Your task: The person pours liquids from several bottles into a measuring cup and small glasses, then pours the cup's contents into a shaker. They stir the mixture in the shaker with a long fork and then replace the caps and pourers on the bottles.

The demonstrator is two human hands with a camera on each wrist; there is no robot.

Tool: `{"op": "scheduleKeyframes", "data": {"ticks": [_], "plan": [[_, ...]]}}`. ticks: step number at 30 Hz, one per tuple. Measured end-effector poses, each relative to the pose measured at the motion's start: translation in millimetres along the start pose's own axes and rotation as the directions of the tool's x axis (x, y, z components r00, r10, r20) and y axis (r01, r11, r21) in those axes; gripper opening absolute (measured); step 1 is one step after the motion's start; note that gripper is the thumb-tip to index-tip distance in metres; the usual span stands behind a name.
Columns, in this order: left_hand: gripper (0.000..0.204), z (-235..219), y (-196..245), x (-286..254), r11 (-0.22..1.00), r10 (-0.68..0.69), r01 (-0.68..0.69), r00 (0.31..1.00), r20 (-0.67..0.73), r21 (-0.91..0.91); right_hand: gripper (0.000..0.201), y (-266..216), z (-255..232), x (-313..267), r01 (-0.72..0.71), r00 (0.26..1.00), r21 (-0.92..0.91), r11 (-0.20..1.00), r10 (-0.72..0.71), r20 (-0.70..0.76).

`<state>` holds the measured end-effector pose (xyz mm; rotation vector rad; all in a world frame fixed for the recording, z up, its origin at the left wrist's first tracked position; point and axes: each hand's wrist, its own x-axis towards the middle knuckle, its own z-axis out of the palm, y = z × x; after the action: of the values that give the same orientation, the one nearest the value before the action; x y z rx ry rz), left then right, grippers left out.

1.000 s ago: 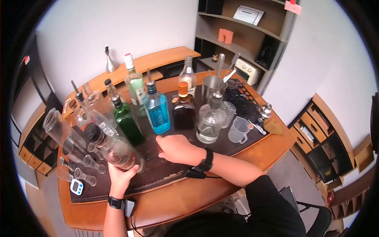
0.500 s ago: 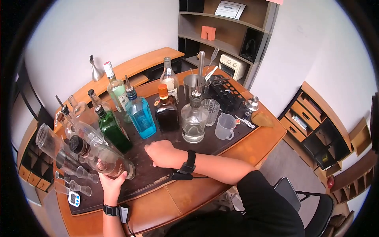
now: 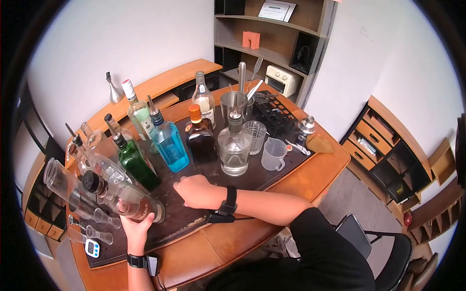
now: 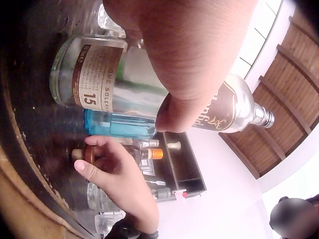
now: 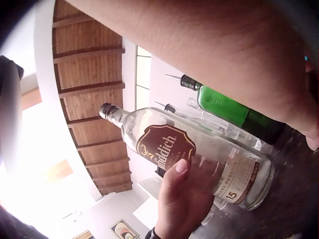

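My left hand [image 3: 138, 228] grips a clear whisky bottle [image 5: 199, 159] round its lower body, thumb across the front. The bottle stands tilted in the head view, with a brown shield label and a "15" label near its base. Its dark-ringed neck [image 5: 109, 113] points up and away from the hand. To the right of the bottle, my right hand [image 3: 200, 191] is low over the dark mat. In the left wrist view its thumb and fingers pinch a cork stopper [image 4: 88, 154] with a brown top; the head view hides this stopper.
Behind the hands stand a green bottle [image 3: 138, 167], a blue bottle [image 3: 170, 148], a dark bottle with an orange cap [image 3: 201, 140] and a clear decanter [image 3: 234, 155]. Tall glasses and a timer [image 3: 92, 248] are at left. A plastic jug [image 3: 274, 155] stands at right.
The head view has swung, so the table scene sits further left and lower. The whisky bottle's brown label shows more plainly. Both hands keep nearly the same places over the mat.
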<state>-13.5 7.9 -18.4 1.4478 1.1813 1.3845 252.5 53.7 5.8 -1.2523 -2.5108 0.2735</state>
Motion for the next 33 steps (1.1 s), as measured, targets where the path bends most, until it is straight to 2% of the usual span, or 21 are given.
{"op": "scheduleKeyframes", "data": {"ticks": [3,8,10,12,15,17,19,21,23,25,27,29,30,31,33], "plan": [[0.094,1,1,1,0.999,0.009,-0.01,1.0,-0.008,-0.037,0.033,-2,-2,0,-0.002,1.0,-0.004,1.0,0.002,-0.004],[0.095,-1,1,1,1.0,-0.014,0.014,1.0,-0.008,0.01,0.034,-10,-15,-5,-0.009,1.0,-0.001,1.0,0.009,-0.015],[0.094,1,3,0,1.0,-0.007,0.007,1.0,-0.01,0.001,0.035,-18,-35,-11,-0.007,1.0,0.006,1.0,0.007,-0.026],[0.094,2,4,0,1.0,0.002,-0.002,1.0,-0.009,-0.01,0.034,-27,-63,-21,0.071,0.996,0.063,0.995,-0.067,-0.062],[0.092,3,3,0,0.999,0.037,-0.038,0.999,-0.012,-0.01,0.034,-28,-115,-41,0.034,0.998,0.104,0.994,-0.028,-0.056],[0.086,1,3,2,0.999,0.033,-0.033,0.999,0.009,0.025,0.032,-26,-168,-68,-0.056,0.997,0.119,0.991,0.061,-0.039],[0.085,2,4,2,0.999,0.046,-0.047,0.999,0.017,0.014,0.025,-16,-205,-101,-0.2,0.978,0.22,0.955,0.21,-0.022],[0.083,3,7,3,0.998,0.061,-0.061,0.998,0.021,0.0,0.017,17,-220,-135,-0.257,0.946,0.331,0.908,0.306,-0.104],[0.081,6,11,2,0.996,0.084,-0.084,0.996,0.022,-0.003,0.018,54,-229,-161,-0.309,0.874,0.596,0.742,0.469,-0.131],[0.082,6,11,1,0.997,0.08,-0.08,0.997,0.024,0.002,0.017,110,-223,-177,-0.492,0.714,0.531,0.69,0.669,-0.207],[0.082,6,10,3,0.997,0.08,-0.081,0.996,0.03,0.011,0.025,166,-198,-194,-0.645,0.686,0.185,0.742,0.668,-0.287],[0.083,5,8,3,0.994,0.106,-0.106,0.994,0.035,-0.001,0.036,207,-163,-206,-0.631,0.768,-0.138,0.763,0.592,-0.245],[0.083,6,9,3,0.994,0.11,-0.11,0.993,0.036,0.001,0.047,212,-154,-205,-0.677,0.735,-0.104,0.728,0.663,-0.142],[0.082,7,10,3,0.995,0.104,-0.104,0.994,0.022,-0.003,0.046,217,-141,-205,-0.673,0.737,-0.093,0.734,0.656,-0.162],[0.081,8,11,2,0.995,0.096,-0.096,0.995,0.013,-0.005,0.041,225,-127,-208,-0.606,0.796,-0.134,0.784,0.594,-0.118]]}}
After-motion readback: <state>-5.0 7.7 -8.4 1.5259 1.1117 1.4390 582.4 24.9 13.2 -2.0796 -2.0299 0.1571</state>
